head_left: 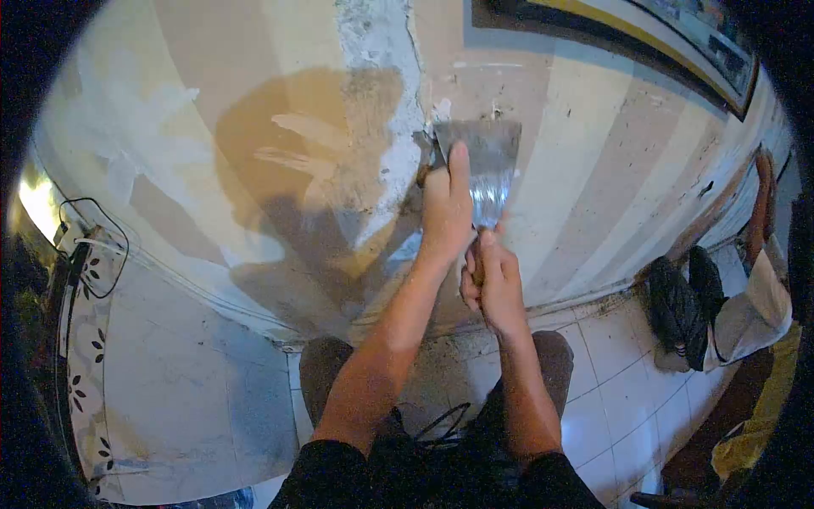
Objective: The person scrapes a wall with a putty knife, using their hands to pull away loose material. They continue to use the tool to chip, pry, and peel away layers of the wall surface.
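Observation:
My right hand (496, 280) is closed round the handle of a wide putty knife (492, 165), low in front of the wall. Its broad metal blade points up and is smeared grey towards the top edge. My left hand (447, 208) is closed at the blade's left side, thumb pointing up along it. A thin dark edge (437, 151) shows by the left fingers; what they hold is mostly hidden. Behind them runs a rough grey-white plaster strip (398, 157) on the striped wall (585, 170).
A framed picture (678, 42) hangs upper right. A pale covered surface (178, 382) with a black cable (127, 246) stands left. Another person's arm (761, 208) reaches the wall at right, beside dark cloth (682, 293). White floor tiles (606, 356) lie below.

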{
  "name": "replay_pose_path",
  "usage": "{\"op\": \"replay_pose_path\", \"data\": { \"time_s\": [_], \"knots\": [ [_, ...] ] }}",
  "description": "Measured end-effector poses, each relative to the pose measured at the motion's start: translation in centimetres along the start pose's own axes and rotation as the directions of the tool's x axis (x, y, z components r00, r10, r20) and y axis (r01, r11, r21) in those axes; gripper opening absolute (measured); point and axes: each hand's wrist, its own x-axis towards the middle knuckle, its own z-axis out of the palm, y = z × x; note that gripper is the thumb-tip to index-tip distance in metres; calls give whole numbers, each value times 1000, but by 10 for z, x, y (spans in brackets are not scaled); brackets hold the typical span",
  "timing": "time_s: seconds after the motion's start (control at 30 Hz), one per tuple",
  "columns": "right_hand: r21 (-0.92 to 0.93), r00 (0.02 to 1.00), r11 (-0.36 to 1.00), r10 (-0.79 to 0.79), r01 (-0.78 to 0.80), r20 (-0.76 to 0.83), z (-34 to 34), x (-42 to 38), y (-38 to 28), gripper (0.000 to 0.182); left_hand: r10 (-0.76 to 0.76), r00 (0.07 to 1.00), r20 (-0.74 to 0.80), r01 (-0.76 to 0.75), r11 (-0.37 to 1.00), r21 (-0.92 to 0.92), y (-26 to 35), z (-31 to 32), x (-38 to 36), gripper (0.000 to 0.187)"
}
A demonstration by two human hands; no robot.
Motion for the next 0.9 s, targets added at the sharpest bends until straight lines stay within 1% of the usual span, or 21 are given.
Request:
{"op": "replay_pose_path", "data": {
  "time_s": [0.03, 0.07, 0.1, 0.13, 0.17, 0.2, 0.23, 0.3, 0.33, 0.37, 0.43, 0.47, 0.5, 0.53, 0.57, 0.67, 0.73, 0.77, 0.8, 0.83, 0.9],
  "knots": [
    [0, 1000, 1000, 7, -7, -5, 2, -3, -3, 45, -175, 980, 90, 186, 974, -129, 12, -1, -3, 58],
    [29, 999, 999, -29, 29, 14, 6, -2, -11, 45, -226, 966, 122, 247, 948, -199, 10, 0, 0, 58],
    [62, 998, 996, -63, 61, 30, 8, -2, -16, 45, -230, 964, 131, 253, 949, -190, 1, -2, 1, 58],
    [70, 998, 996, -62, 60, 26, 8, -7, -12, 45, -131, 988, 77, 136, 989, -64, -16, -7, 2, 57],
    [69, 999, 997, -18, 16, 32, 8, -10, -6, 45, -7, 999, 37, 4, 998, 64, -30, -10, 8, 57],
    [65, 999, 998, 24, -27, 39, 9, -13, -6, 46, -116, 989, 90, 119, 993, -25, -29, -11, 4, 56],
    [64, 999, 998, 4, -7, 42, 10, -11, -7, 46, -96, 991, 91, 99, 995, -29, -28, -11, 6, 56],
    [59, 999, 998, -18, 16, 35, 13, -9, -7, 46, -90, 995, 44, 87, 995, 49, -24, -11, 9, 66],
    [61, 999, 998, -5, 3, 34, 13, -10, -9, 46, -59, 997, 58, 56, 998, 42, -6, -9, 8, 66],
    [81, 999, 997, -19, 17, 30, 13, -9, -16, 46, -79, 995, 57, 76, 996, 48, 4, -8, 0, 66],
    [107, 999, 994, -38, 36, 21, 12, -13, -14, 47, -274, 955, 112, 283, 956, -74, 19, -8, -5, 64],
    [97, 1000, 995, 8, -11, 28, 9, -16, -4, 47, -266, 956, 121, 276, 959, -71, 9, -8, -7, 64],
    [81, 998, 995, 46, -49, 37, 7, -18, -1, 48, -188, 980, 72, 187, 982, 14, -12, -9, -10, 63],
    [74, 999, 997, 21, -24, 39, 6, -16, -3, 48, -94, 995, 24, 91, 991, 97, -14, -8, -9, 62],
    [80, 999, 997, 3, -6, 38, 7, -15, -3, 48, -76, 997, 24, 73, 994, 86, -18, -6, -5, 62],
    [91, 999, 996, 1, -4, 34, 6, -15, -3, 48, -174, 984, 34, 174, 985, 11, -10, -5, -14, 54],
    [109, 1000, 994, -1, -2, 25, 4, -16, 2, 47, -364, 921, 138, 384, 908, -169, 3, -4, -16, 56],
    [88, 999, 996, -24, 21, 27, 2, -15, 7, 47, -367, 919, 143, 388, 907, -166, -6, -4, -16, 56],
    [65, 998, 996, -58, 56, 33, 1, -10, 8, 47, -209, 976, 69, 211, 977, -28, -13, -5, -12, 58],
    [63, 997, 996, -70, 68, 36, 2, -9, 6, 47, -29, 999, 13, 27, 992, 119, -19, -5, -8, 61],
    [126, 998, 992, -9, 2, 59, 3, -12, 4, 46, -47, 999, 13, 45, 994, 98, -21, -5, -6, 62]
  ]
}}
